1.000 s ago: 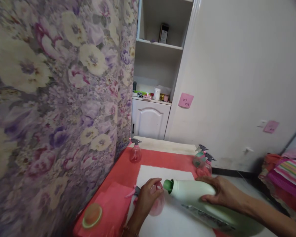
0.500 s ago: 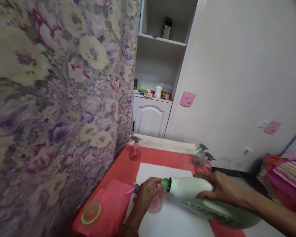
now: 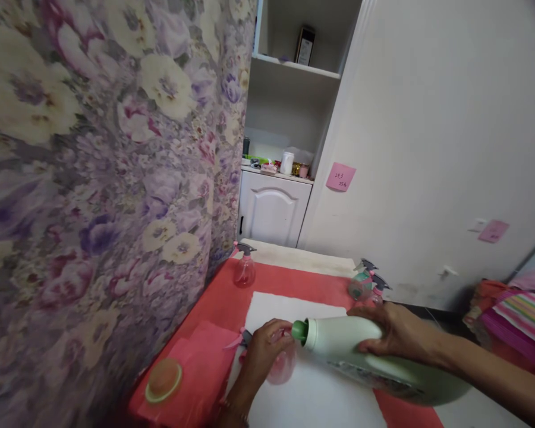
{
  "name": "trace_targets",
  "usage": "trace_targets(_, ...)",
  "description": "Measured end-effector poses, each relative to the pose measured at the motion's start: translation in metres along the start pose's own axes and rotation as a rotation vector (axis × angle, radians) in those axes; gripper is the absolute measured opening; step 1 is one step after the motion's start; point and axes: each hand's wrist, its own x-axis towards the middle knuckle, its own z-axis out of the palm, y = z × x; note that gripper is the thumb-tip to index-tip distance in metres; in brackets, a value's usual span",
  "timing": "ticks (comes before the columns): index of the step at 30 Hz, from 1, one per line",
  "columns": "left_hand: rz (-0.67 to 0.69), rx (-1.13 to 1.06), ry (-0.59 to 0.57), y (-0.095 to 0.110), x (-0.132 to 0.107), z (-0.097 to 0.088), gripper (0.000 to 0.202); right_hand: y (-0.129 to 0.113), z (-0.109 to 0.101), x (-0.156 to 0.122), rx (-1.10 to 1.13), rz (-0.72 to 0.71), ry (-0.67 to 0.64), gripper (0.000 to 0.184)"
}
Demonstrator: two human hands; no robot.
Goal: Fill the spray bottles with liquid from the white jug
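My right hand (image 3: 395, 337) grips the neck end of a large pale green jug (image 3: 365, 359), tipped on its side with its green spout against the mouth of a small pink bottle (image 3: 280, 365). My left hand (image 3: 263, 355) is wrapped round that pink bottle, holding it upright on a white cloth (image 3: 312, 398). A pink and grey spray head (image 3: 241, 340) lies just left of my left hand.
The red table cover (image 3: 223, 306) carries a pink spray bottle (image 3: 244, 268) at the back left and two more spray bottles (image 3: 365, 285) at the back right. A round green-rimmed lid (image 3: 163, 380) lies front left. A floral curtain (image 3: 93, 178) hangs on the left; a white cupboard (image 3: 271, 205) stands behind.
The view has tilted up slightly. Both hands, the jug and the pink bottle keep the same pose, shifted a little leftward and upward in the picture.
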Motion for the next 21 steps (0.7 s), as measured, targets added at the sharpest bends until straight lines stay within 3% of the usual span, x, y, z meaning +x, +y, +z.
trace_targets(21, 0.013, 0.029, -0.002, 0.0025, -0.0024, -0.0018, 0.018, -0.005, -0.0085, 0.0044, -0.045, -0.051, -0.017, 0.048)
